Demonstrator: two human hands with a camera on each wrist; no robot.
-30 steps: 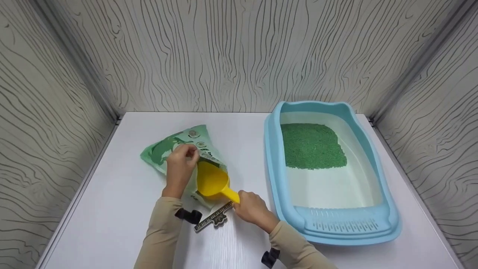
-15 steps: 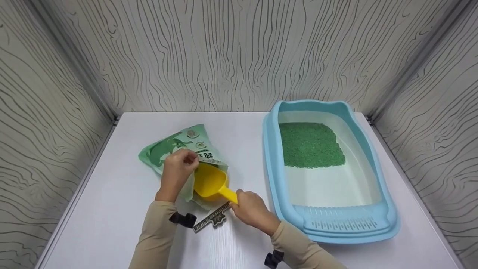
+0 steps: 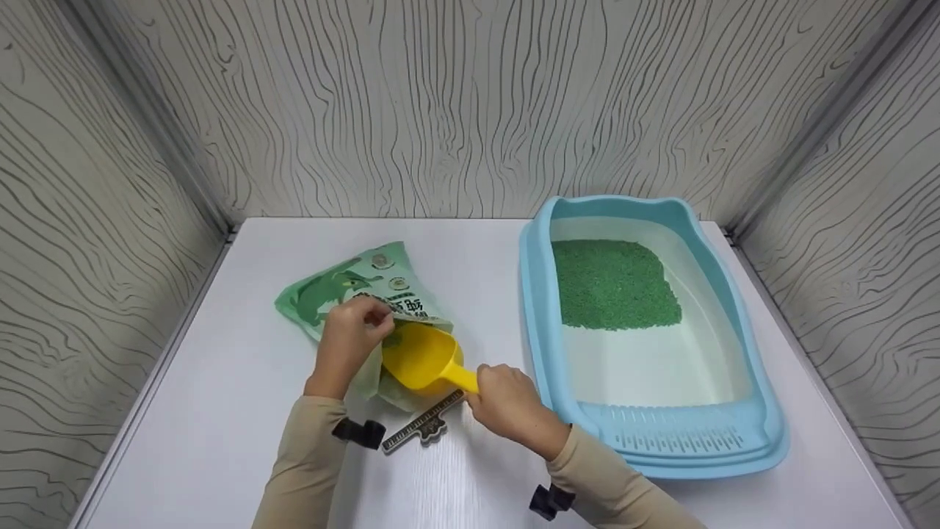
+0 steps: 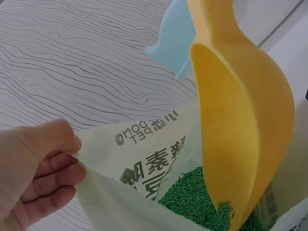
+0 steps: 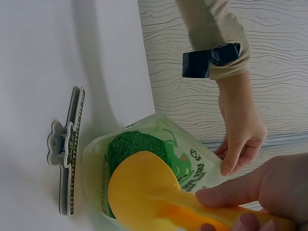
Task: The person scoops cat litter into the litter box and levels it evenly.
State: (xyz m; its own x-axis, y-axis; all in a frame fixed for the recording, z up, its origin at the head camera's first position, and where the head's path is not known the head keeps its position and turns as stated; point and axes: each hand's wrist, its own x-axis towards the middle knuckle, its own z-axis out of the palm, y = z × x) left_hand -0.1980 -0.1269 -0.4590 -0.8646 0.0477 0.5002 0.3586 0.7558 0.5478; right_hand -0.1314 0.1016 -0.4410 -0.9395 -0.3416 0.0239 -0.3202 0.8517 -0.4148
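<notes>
A green-and-white bag of green pellets (image 3: 400, 268) lies on the table at the left in the head view, its mouth facing the right hand. My left hand (image 3: 349, 334) pinches the rim of the bag mouth between thumb and index finger and holds it up. A yellow scoop (image 3: 422, 358) is in the bag mouth, gripped by its handle in my right hand (image 3: 510, 404). In the left wrist view, the scoop's tip touches the green pellets (image 4: 192, 197), and a few lie on it. The bag's inside is partly hidden by the scoop in the right wrist view.
A light blue litter box (image 3: 540, 316) stands at the right, with a patch of green pellets (image 3: 617, 283) toward its back. A bag clip with a ruler-like pattern (image 3: 426, 422) lies in front of the bag. Wood-patterned panels (image 3: 470, 110) enclose the table.
My left hand has shifted slightly down and left with the rim. The right hand and scoop have lately moved a little to the right, and some green pellets now show on the scoop.
</notes>
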